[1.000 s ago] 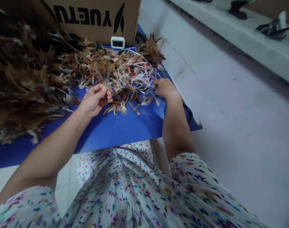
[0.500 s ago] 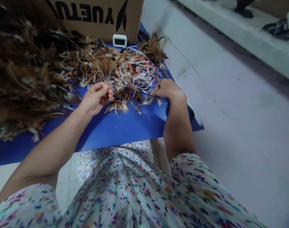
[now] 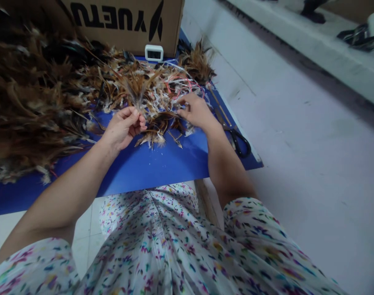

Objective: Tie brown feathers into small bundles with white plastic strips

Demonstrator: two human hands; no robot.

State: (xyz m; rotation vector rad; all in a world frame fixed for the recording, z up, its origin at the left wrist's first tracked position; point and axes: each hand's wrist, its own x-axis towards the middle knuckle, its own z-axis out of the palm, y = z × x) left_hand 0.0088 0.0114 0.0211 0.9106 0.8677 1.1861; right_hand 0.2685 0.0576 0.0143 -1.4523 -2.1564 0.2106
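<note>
My left hand pinches a small bunch of brown feathers by its base, the tips fanning upward. To its right, my right hand hovers by the loose feathers with thumb and fingers apart, nothing visible between them. White and red strings lie tangled among feather bits just beyond it. Between the two hands, a few short feathers are scattered on the blue table surface. How far the right fingertips are from the pile I cannot tell.
A large heap of brown feathers covers the left side. Black-handled scissors and a thin stick lie near the right edge. Behind stand a small white digital clock and a cardboard box. A wall borders the right.
My right hand has moved left from the table's right side toward the strings and feathers, its fingers opening and uncovering the scissors. My left hand has stayed in place with its feathers.
</note>
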